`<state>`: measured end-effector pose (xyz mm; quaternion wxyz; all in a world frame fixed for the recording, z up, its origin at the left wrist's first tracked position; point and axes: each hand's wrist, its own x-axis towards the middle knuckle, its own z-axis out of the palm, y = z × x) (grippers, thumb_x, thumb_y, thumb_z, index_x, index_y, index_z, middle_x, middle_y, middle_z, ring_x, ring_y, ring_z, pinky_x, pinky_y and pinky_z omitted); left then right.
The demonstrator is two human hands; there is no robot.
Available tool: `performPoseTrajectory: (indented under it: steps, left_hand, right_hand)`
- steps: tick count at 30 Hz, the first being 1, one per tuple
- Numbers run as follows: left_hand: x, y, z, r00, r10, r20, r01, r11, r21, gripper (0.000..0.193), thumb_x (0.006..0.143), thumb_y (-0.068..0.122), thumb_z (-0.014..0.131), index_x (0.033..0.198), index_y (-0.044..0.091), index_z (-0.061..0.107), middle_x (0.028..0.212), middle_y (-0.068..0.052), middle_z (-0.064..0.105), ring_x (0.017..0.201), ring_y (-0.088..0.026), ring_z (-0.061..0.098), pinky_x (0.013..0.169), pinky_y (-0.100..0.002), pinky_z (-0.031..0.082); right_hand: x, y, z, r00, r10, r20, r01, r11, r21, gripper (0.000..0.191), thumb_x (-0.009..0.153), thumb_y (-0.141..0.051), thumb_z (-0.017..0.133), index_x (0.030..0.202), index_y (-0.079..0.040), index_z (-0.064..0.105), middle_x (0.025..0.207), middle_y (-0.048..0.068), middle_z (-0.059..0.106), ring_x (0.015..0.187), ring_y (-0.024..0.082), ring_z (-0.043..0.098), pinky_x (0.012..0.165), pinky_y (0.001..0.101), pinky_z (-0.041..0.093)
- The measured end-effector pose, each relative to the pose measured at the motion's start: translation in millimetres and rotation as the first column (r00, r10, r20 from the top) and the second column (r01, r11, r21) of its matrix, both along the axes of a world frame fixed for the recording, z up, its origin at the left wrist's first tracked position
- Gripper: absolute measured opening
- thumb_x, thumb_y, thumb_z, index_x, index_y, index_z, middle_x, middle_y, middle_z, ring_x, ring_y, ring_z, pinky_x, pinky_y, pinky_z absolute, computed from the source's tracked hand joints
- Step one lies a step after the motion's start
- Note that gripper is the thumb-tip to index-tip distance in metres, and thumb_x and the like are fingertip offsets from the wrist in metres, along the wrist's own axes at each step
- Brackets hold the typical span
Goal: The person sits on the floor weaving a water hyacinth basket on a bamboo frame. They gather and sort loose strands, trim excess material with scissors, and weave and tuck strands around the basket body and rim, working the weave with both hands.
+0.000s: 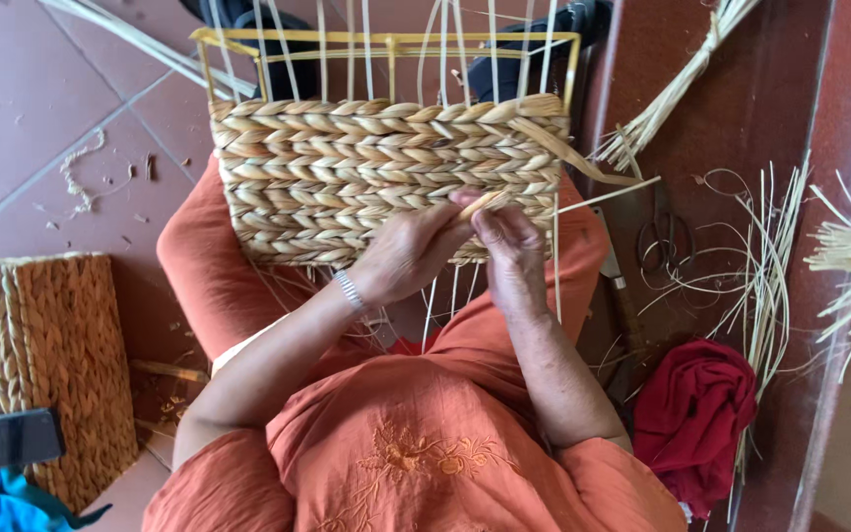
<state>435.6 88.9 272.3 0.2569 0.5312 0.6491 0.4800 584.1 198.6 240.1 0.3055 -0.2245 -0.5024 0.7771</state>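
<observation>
— Weaving, were you? Tell me how the half-woven basket [386, 177] sat when that picture was taken.

— You had it propped on your lap, tipped away from you, its yellow wire frame [386, 41] at the far edge. Thin pale uprights [352, 49] rose bare out of the braid and ran past the frame's top bar.

— And your hands?

— Both were at the basket's near edge, toward its right corner. Your left hand [408, 254], with a metal bracelet [349, 290] at the wrist, was curled against the braid; your right hand [506, 251] pinched the flat straw strand [483, 205] between thumb and forefinger. That same hand touched the weave just below the last row.

— How far along did it look?

— My judgement: most of that wall was done. Rows of plaited braid covered it nearly up to the frame, and only a narrow band of open uprights was left beneath the top bar. A loose strand end [573, 158] trailed off the basket's right side, not tucked in.

— What lay around it?

— Right of the basket, on the dark floor, lay scissors [664, 241] and scattered reeds [770, 266]; a red cloth [693, 419] was bunched nearer you. Left of the basket stood a finished woven basket [46, 365] of darker braid.
</observation>
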Motion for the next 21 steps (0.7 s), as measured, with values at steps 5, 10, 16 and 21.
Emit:
performPoseTrajectory:
  steps: [5,10,16,21]
  left_hand:
    - [30,45,-26,0.989,0.014,-0.148,-0.020,0.999,-0.039,0.025,0.100,0.028,0.062,0.094,0.004,0.068,0.065,-0.017,0.065,0.056,-0.036,0.065,0.053,-0.047,0.051]
    - [61,43,-42,0.983,-0.084,-0.164,0.069,0.993,-0.093,0.028,0.100,0.025,0.061,0.081,0.006,0.062,0.061,-0.016,0.062,0.054,-0.036,0.063,0.052,-0.047,0.051]
    - [75,-6,-29,0.974,-0.215,-0.068,0.203,0.966,-0.158,0.024,0.101,0.021,0.064,0.083,0.005,0.061,0.059,-0.016,0.061,0.051,-0.035,0.062,0.049,-0.046,0.049]
    - [71,-33,-28,0.964,-0.262,0.042,0.265,0.946,-0.185,0.018,0.099,0.017,0.065,0.086,0.006,0.062,0.062,-0.011,0.065,0.053,-0.028,0.067,0.050,-0.042,0.053]
  right_hand:
    - [8,28,-2,0.969,-0.241,0.055,0.247,0.948,-0.198,0.018,0.106,-0.016,0.062,0.105,-0.002,0.072,0.106,0.015,0.074,0.100,0.023,0.072,0.097,0.0371,0.058]
    - [35,91,-8,0.880,-0.448,0.159,0.475,0.843,-0.254,0.028,0.108,-0.020,0.049,0.097,-0.002,0.067,0.089,0.015,0.072,0.084,0.025,0.073,0.078,0.0378,0.058]
    - [110,203,-18,0.718,-0.696,0.004,0.672,0.692,-0.264,0.018,0.104,-0.007,0.056,0.087,-0.008,0.055,0.071,0.005,0.059,0.069,0.022,0.065,0.080,0.0443,0.073]
    - [197,298,-35,0.613,-0.790,0.002,0.770,0.598,-0.221,0.016,0.109,-0.011,0.057,0.098,-0.001,0.061,0.072,0.009,0.061,0.060,0.021,0.061,0.053,0.0311,0.051]
